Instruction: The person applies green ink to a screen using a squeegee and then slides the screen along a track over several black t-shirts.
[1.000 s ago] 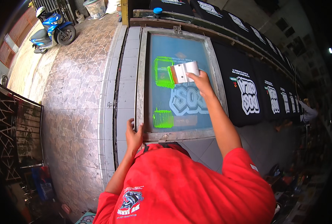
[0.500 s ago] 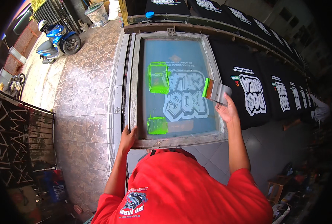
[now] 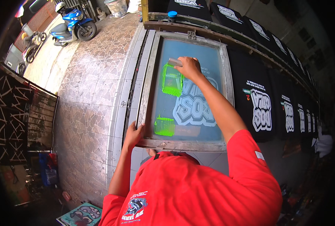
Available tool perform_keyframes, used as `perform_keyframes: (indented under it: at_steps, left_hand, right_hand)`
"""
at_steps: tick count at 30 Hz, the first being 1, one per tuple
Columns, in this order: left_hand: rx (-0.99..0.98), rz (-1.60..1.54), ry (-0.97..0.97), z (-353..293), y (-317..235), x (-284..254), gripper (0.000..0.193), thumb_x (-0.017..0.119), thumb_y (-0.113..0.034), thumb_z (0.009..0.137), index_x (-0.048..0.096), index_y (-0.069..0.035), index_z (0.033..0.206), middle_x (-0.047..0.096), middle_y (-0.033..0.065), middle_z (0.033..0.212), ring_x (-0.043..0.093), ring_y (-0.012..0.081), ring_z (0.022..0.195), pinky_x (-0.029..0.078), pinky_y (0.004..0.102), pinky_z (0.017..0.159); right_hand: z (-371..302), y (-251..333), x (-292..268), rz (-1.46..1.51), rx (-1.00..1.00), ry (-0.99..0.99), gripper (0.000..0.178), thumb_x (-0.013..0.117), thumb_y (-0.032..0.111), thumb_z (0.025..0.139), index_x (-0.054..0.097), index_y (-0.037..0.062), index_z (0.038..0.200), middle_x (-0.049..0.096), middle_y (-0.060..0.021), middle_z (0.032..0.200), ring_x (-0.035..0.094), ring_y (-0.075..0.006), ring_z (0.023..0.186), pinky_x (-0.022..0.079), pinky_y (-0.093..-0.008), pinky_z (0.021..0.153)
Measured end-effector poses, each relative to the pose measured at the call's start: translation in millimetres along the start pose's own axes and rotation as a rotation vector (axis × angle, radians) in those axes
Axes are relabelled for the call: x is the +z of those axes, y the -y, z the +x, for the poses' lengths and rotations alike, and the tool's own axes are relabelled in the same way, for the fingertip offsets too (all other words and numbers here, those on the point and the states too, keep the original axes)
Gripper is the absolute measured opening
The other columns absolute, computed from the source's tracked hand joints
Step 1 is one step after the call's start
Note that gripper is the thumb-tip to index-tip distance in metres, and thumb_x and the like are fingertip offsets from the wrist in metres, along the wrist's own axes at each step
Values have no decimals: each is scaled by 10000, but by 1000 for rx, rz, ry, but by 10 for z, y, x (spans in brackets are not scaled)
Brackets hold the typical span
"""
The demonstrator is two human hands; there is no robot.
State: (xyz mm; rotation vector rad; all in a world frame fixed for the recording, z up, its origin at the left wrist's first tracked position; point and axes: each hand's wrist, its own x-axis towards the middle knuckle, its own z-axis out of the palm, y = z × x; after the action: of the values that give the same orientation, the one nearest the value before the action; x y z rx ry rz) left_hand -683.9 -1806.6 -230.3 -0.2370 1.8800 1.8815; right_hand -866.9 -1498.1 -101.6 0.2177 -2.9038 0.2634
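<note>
A screen printing frame [image 3: 148, 81] with blue mesh lies over a dark shirt, whose grey-white lettering [image 3: 194, 109] shows through. My left hand [image 3: 134, 134] is closed round the frame's lower left side. My right hand [image 3: 189, 68] reaches across the mesh, closed on a squeegee [image 3: 175, 62] at the top of the upper bright green ink patch [image 3: 172, 90]. Only the grey handle of the squeegee shows; its blade is hidden. A second green ink patch [image 3: 164, 127] lies lower on the mesh. A hinge clamp [image 3: 191, 35] sits at the frame's far edge.
Printed black shirts [image 3: 261, 109] run in a row to the right, with more [image 3: 227, 14] behind a rail [image 3: 212, 35]. A blue-capped container [image 3: 172, 16] stands by that rail. At left are a tiled floor [image 3: 88, 109] and a blue scooter [image 3: 72, 26].
My right hand has swung the squeegee leftward and away from me, from the mesh's right side to the upper green patch. My left hand stays on the frame. The view has shifted.
</note>
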Motion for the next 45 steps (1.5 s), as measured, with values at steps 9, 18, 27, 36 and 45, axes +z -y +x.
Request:
perform_keyframes:
  at_steps: [9,18,27,36,45]
  left_hand:
    - [52,59,-56,12,89,-8,270,601,-215,887,556,31,988,543,32,592,479,107,478,389,284,438]
    - [58,43,-41,33,54,-28,287,610,-217,881,548,38,996,558,42,633,492,103,503,393,279,445]
    - [40,50,-51,13,95,-22,254,597,-218,896,547,17,978,530,11,592,460,79,487,362,262,428]
    - [1,-60,45,58,45,-21,217,577,-218,915,520,-9,919,518,7,622,463,83,494,377,263,424]
    - [-56,149,-65,12,-97,2,309,550,-318,930,530,-15,874,511,15,649,451,83,510,384,263,448]
  right_hand:
    - [-870,311,431,-54,-254,-116,167,708,163,713,633,85,841,650,-75,862,600,-251,857,404,-376,774]
    - [-243,168,125,-61,-163,-138,228,741,199,691,643,88,864,658,-80,822,613,-259,845,409,-395,781]
    - [-571,250,362,-100,-197,-1,185,725,158,677,633,89,822,658,-84,807,617,-258,831,414,-384,774]
    - [-954,0,-241,744,304,28,258,706,197,764,663,27,954,673,-105,817,650,-211,825,487,-350,757]
    - [-2501,-1184,-574,1399,816,-495,432,652,344,827,588,45,1131,617,-34,1091,538,-153,1052,317,-319,956]
